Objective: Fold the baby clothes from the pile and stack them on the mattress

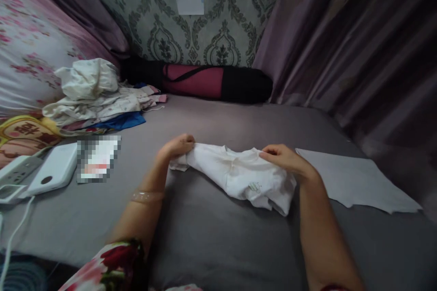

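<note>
1. White garment (pixel 235 173) is held loosely bunched above or on the gray sheet (pixel 211 245), in front of the long bag (pixel 196 87); how much of its lower edge is supported cannot be told.
2. Its left end is pinched by the left hand (pixel 179 144), while its upper edge, beside the neckline, is pinched by the right hand (pixel 285 159).
3. Judging by the folds, creases are best eased by a gentle, even outward pull, with both pinches kept level. If the neckline is tugged hard, it could be stretched; the drooping right part is better loosened separately.
4. The long bag is crossed by a dark strap (pixel 191 73); its contents are hidden.
5. A clothes pile (pixel 99 104) is heaped at the bag's left, and a flat white cloth (pixel 362 182) is spread ahead of the bag, towards the right.
</note>
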Demonstrator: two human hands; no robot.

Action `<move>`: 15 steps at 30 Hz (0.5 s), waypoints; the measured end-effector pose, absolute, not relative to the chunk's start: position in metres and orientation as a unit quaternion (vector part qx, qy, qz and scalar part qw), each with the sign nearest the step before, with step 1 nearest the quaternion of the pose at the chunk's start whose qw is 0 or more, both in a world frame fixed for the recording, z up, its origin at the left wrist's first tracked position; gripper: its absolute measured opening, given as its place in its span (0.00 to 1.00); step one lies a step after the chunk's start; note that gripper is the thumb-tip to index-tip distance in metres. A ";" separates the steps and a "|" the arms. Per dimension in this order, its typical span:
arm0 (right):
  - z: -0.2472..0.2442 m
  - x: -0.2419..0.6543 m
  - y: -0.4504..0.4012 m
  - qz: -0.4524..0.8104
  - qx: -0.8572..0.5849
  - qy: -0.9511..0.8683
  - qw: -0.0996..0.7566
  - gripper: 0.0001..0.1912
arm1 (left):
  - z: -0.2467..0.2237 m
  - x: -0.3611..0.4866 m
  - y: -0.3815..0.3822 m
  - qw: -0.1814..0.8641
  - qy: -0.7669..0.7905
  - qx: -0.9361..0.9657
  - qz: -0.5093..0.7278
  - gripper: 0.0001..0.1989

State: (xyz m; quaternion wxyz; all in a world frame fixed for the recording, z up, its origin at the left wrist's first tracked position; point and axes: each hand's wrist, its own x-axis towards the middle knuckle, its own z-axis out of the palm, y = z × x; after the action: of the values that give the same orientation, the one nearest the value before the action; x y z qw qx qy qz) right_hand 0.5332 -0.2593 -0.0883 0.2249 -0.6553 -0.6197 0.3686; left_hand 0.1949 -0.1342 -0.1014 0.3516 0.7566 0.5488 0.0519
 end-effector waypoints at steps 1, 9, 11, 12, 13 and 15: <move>-0.099 0.534 -0.254 0.340 -0.674 -0.626 0.197 0.14 | -0.108 0.198 -0.133 0.324 0.555 0.766 0.017 0.08; -0.125 0.531 -0.243 0.292 -0.688 -0.653 0.124 0.12 | -0.126 0.243 -0.146 0.213 0.443 0.864 0.105 0.15; -0.125 0.527 -0.242 0.287 -0.697 -0.645 0.128 0.17 | -0.130 0.254 -0.148 0.230 0.421 0.872 0.093 0.17; -0.126 0.526 -0.241 0.284 -0.704 -0.638 0.131 0.20 | -0.132 0.257 -0.149 0.231 0.419 0.874 0.084 0.17; -0.126 0.525 -0.241 0.282 -0.711 -0.630 0.134 0.22 | -0.133 0.259 -0.149 0.232 0.418 0.875 0.079 0.18; -0.124 0.524 -0.242 0.286 -0.715 -0.620 0.149 0.23 | -0.134 0.258 -0.150 0.255 0.411 0.872 0.079 0.18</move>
State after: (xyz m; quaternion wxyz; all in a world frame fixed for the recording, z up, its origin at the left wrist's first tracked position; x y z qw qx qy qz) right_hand 0.5241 -0.2415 -0.1239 0.1494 -0.7151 -0.6201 0.2860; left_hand 0.2582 -0.1497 -0.1340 0.2551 0.8717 0.4109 0.0791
